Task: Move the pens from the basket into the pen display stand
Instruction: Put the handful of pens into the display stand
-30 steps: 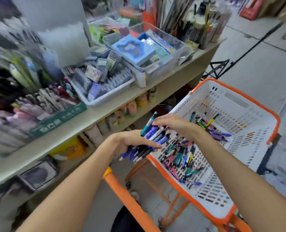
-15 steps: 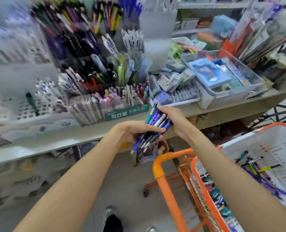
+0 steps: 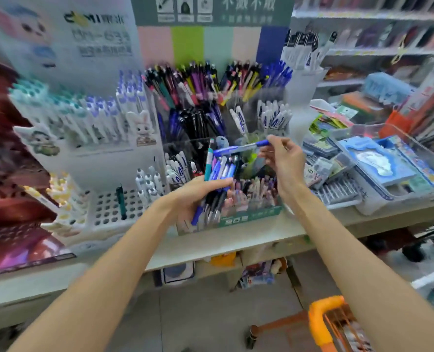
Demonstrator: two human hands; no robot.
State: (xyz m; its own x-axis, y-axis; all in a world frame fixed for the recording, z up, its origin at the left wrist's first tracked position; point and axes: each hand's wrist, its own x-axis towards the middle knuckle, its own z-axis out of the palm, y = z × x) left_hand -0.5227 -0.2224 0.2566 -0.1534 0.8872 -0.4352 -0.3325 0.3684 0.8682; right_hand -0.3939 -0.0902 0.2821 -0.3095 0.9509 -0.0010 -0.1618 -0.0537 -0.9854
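Your left hand (image 3: 198, 196) is wrapped tight around a bunch of pens (image 3: 217, 179), mostly blue with one teal. They stand up in your fist, just over the front edge of the shelf (image 3: 236, 242). Your right hand (image 3: 283, 158) pinches one blue pen (image 3: 241, 148) by its end and holds it sideways above the bunch, in front of the pen display stand (image 3: 210, 110) (it is full of many pens). The orange basket (image 3: 322, 323) peeks in at the bottom right.
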